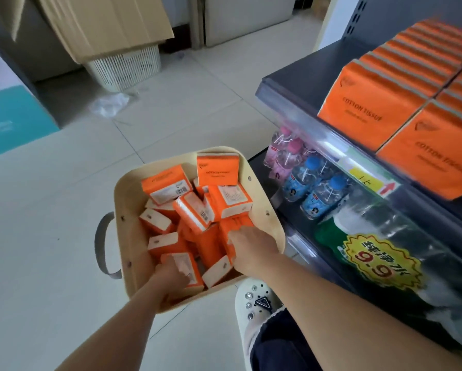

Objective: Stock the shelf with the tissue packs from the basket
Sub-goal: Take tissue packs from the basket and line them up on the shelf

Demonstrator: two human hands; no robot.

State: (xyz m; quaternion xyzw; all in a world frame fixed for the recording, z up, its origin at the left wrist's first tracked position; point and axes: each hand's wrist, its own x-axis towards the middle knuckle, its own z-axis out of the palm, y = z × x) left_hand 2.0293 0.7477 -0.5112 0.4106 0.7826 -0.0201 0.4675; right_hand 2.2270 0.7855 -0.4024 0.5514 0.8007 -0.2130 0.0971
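A cream basket (264,210) sits on the tiled floor, holding several orange tissue packs (218,170) in a loose heap. My left hand (171,277) is down in the near corner, its fingers curled round one orange pack (184,263). My right hand (251,247) reaches in from the right and grips another orange pack (235,223) near the basket's right wall. On the dark shelf (291,76) at the upper right, two rows of orange tissue packs (371,103) stand upright.
Below the shelf stand pink-capped bottles (283,151), blue-capped bottles (313,183) and a wrapped water pack with a 9.9 label (379,255). A white slotted bin (125,68) under cardboard stands at the back left. My white shoe (254,303) is beside the basket.
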